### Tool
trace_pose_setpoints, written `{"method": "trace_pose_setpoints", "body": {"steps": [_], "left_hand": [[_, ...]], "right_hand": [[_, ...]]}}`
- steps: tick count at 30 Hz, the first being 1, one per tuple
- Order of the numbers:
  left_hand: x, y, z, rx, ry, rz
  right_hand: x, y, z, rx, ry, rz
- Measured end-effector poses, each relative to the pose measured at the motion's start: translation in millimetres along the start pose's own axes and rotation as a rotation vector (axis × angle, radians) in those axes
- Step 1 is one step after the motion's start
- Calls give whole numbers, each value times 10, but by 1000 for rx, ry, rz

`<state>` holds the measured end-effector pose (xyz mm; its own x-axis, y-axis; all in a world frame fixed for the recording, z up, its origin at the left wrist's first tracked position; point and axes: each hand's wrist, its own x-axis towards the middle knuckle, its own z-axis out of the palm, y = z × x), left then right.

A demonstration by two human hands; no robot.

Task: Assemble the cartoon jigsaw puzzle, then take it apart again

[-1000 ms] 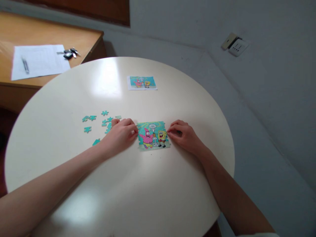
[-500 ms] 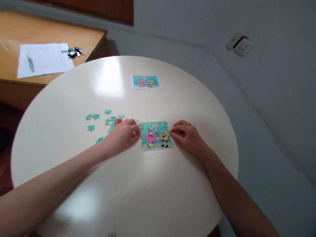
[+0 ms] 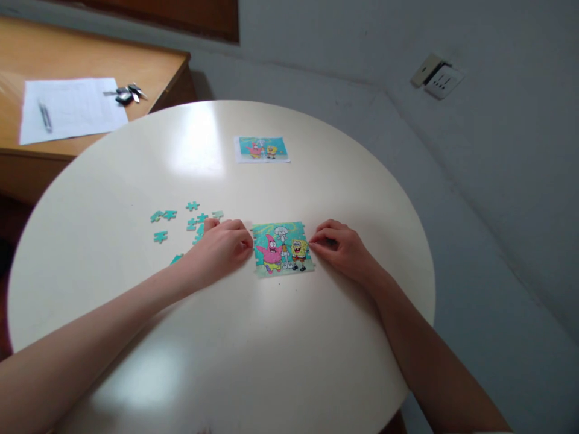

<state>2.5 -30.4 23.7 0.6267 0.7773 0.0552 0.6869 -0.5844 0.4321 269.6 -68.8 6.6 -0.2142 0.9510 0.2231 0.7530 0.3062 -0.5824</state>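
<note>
A partly joined jigsaw puzzle [image 3: 283,248] with three cartoon figures on a turquoise ground lies flat on the white round table [image 3: 271,337]. My left hand [image 3: 226,242] is closed at the puzzle's left edge, its thumb and finger pinched against it. From the other side, my right hand [image 3: 337,246] has its fingertips together on the right edge. Interlocking tabs stick out along both sides. Several loose turquoise jigsaw pieces [image 3: 160,236] lie scattered left of my left hand, which hides some of them.
Farther back on the table is a printed reference picture [image 3: 265,149] of the same cartoon. A wooden desk [image 3: 149,72] at the upper left bears a sheet of paper [image 3: 72,111], a pen [image 3: 46,116] and keys [image 3: 126,94]. The wall holds a socket [image 3: 444,81].
The whole view has shifted a little, so the table and things on it appear slightly farther left. Both hands keep their hold at the puzzle's edges.
</note>
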Motion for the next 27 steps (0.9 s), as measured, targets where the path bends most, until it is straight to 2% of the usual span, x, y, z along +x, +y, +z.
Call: {"method": "trace_pose_setpoints", "body": {"steps": [27], "left_hand": [[14, 29, 27, -25, 28, -37]], "right_hand": [[5, -3, 38, 33, 12, 26]]}}
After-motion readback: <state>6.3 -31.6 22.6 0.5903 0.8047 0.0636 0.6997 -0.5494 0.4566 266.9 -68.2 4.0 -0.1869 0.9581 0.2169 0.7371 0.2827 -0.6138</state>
